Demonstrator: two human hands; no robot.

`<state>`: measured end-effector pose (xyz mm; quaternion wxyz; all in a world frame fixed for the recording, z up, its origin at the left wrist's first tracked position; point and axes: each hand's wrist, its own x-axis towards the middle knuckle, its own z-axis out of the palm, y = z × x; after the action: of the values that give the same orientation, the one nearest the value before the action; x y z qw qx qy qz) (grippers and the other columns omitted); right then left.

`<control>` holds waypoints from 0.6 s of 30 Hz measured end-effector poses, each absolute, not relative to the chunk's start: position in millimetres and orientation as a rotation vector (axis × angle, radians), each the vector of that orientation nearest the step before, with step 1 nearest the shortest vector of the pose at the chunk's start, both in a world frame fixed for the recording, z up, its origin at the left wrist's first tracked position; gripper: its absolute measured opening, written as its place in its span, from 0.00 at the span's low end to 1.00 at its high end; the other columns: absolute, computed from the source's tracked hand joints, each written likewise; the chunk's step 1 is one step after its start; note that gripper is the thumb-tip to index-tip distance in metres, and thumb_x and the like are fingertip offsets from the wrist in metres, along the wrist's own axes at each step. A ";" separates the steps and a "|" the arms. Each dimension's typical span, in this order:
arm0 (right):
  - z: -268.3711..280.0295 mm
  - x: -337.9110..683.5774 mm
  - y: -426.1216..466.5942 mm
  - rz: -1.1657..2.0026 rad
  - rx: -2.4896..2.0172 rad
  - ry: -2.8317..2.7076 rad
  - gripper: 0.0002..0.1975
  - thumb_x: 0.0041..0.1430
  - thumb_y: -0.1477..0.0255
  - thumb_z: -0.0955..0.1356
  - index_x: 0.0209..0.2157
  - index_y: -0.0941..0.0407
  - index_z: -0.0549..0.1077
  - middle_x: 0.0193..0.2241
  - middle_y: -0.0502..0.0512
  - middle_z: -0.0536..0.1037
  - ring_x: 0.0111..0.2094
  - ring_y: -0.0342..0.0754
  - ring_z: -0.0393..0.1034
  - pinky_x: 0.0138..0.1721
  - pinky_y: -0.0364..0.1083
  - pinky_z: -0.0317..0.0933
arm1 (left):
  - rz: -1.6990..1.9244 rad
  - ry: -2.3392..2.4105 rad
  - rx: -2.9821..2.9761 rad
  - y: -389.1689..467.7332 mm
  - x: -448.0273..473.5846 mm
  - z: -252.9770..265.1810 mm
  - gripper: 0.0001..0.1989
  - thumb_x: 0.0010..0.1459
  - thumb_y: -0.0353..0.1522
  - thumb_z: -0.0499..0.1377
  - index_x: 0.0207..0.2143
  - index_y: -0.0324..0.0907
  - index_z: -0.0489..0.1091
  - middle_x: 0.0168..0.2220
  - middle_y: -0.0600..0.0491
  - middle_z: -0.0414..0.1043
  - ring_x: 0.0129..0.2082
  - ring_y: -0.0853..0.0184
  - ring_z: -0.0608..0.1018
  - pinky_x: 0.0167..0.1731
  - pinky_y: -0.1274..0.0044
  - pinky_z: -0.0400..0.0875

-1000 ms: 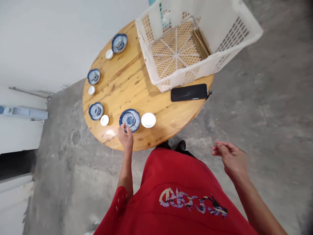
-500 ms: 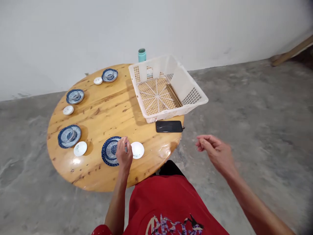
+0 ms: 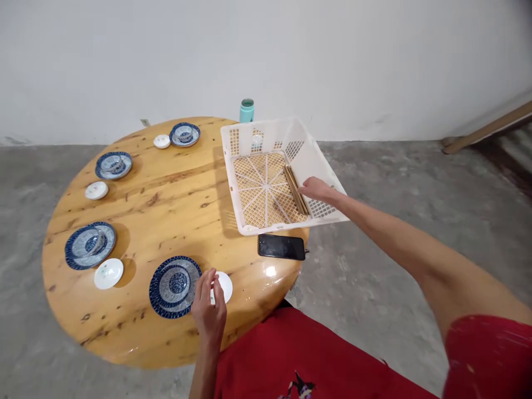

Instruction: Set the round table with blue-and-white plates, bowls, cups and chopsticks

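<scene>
My right hand reaches into the white plastic basket, close beside a bundle of chopsticks. Its fingers are partly hidden, so whether they touch the chopsticks is unclear. Low over the near side of the table is my left hand, its fingers loosely bent and apart from the thumb, with nothing visible in it. Behind its fingertips lies a small white dish, partly covered. Just left of that hand sits a blue-and-white plate with smaller patterned ware at its centre.
On the wooden table, more patterned plates carry clear glass bowls, each beside a white dish. A black phone lies before the basket. Behind it stands a turquoise container, near the white wall.
My right hand has moved from beside the table into the basket near the chopsticks. My left hand stays near the white dish. The view has shifted, so the table sits lower and further left.
</scene>
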<state>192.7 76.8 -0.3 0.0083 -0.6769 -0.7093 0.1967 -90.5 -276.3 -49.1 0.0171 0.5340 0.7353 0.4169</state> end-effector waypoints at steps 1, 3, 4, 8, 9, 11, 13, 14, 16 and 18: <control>-11.5 189.5 87.6 0.636 -2.209 -2.256 0.13 0.61 0.77 0.68 0.39 0.75 0.79 0.34 0.72 0.81 0.41 0.58 0.77 0.40 0.46 0.64 | 1.269 2.316 1.630 -277.7 -87.8 -50.3 0.13 0.69 0.31 0.52 0.50 0.44 0.74 0.43 0.46 0.80 0.47 0.60 0.82 0.48 0.67 0.78; -30.1 184.4 101.7 0.639 -2.334 -2.320 0.17 0.64 0.75 0.67 0.45 0.77 0.78 0.41 0.77 0.81 0.46 0.59 0.77 0.42 0.45 0.65 | 1.236 2.357 1.577 -277.8 -83.7 -53.1 0.13 0.69 0.32 0.53 0.49 0.44 0.75 0.43 0.46 0.80 0.46 0.59 0.82 0.47 0.68 0.78; -38.1 182.6 106.5 0.641 -2.367 -2.345 0.19 0.65 0.74 0.67 0.48 0.77 0.77 0.44 0.78 0.80 0.48 0.59 0.76 0.43 0.45 0.65 | 1.229 2.367 1.554 -276.2 -82.2 -54.3 0.13 0.69 0.32 0.53 0.49 0.44 0.76 0.43 0.46 0.80 0.46 0.59 0.82 0.46 0.68 0.77; -64.5 178.8 121.1 0.654 -2.420 -2.373 0.18 0.63 0.73 0.69 0.50 0.71 0.78 0.47 0.75 0.79 0.51 0.61 0.76 0.46 0.46 0.66 | 1.242 2.358 1.554 -261.2 -77.7 -55.5 0.12 0.68 0.30 0.54 0.48 0.42 0.76 0.42 0.47 0.81 0.45 0.61 0.82 0.47 0.70 0.77; -69.9 178.5 124.2 0.648 -2.436 -2.373 0.18 0.62 0.73 0.70 0.50 0.70 0.78 0.47 0.75 0.80 0.52 0.61 0.75 0.47 0.46 0.66 | 1.253 2.348 1.574 -255.9 -76.6 -54.6 0.12 0.68 0.29 0.54 0.48 0.41 0.76 0.42 0.46 0.81 0.45 0.62 0.82 0.47 0.71 0.77; -79.0 177.7 128.7 0.631 -2.464 -2.372 0.18 0.61 0.72 0.71 0.50 0.67 0.79 0.48 0.74 0.79 0.52 0.62 0.75 0.47 0.47 0.67 | 1.279 2.325 1.616 -245.1 -74.6 -52.0 0.12 0.67 0.28 0.55 0.48 0.39 0.75 0.41 0.46 0.81 0.45 0.63 0.82 0.47 0.72 0.76; -85.7 176.4 130.1 0.611 -2.484 -2.369 0.19 0.61 0.70 0.70 0.51 0.66 0.78 0.50 0.74 0.78 0.53 0.63 0.75 0.47 0.49 0.68 | 1.299 2.304 1.651 -235.4 -73.3 -49.0 0.11 0.67 0.27 0.55 0.47 0.38 0.75 0.41 0.46 0.81 0.45 0.64 0.82 0.47 0.74 0.76; -88.2 175.4 129.7 0.591 -2.499 -2.357 0.20 0.62 0.69 0.70 0.52 0.65 0.78 0.51 0.74 0.78 0.53 0.63 0.74 0.47 0.50 0.69 | 1.304 2.296 1.664 -231.5 -73.1 -47.9 0.11 0.67 0.26 0.55 0.46 0.39 0.76 0.41 0.46 0.81 0.44 0.65 0.82 0.47 0.74 0.76; -91.7 172.5 127.4 0.528 -2.536 -2.322 0.21 0.62 0.67 0.69 0.53 0.65 0.77 0.52 0.74 0.77 0.53 0.63 0.74 0.48 0.51 0.69 | 1.307 2.288 1.682 -226.3 -73.8 -47.1 0.10 0.67 0.26 0.55 0.45 0.39 0.75 0.40 0.47 0.81 0.44 0.65 0.82 0.47 0.74 0.76; -93.7 169.0 124.6 0.452 -2.561 -2.298 0.23 0.63 0.65 0.68 0.55 0.64 0.76 0.53 0.74 0.76 0.54 0.62 0.73 0.50 0.51 0.68 | 1.303 2.287 1.689 -224.5 -75.8 -48.5 0.10 0.68 0.26 0.54 0.45 0.39 0.75 0.40 0.48 0.82 0.43 0.65 0.82 0.46 0.74 0.76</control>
<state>169.0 124.6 -93.7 -0.1637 -0.7280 -0.6532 0.1285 -75.8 -224.5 -48.5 0.0070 0.5399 0.7314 0.4166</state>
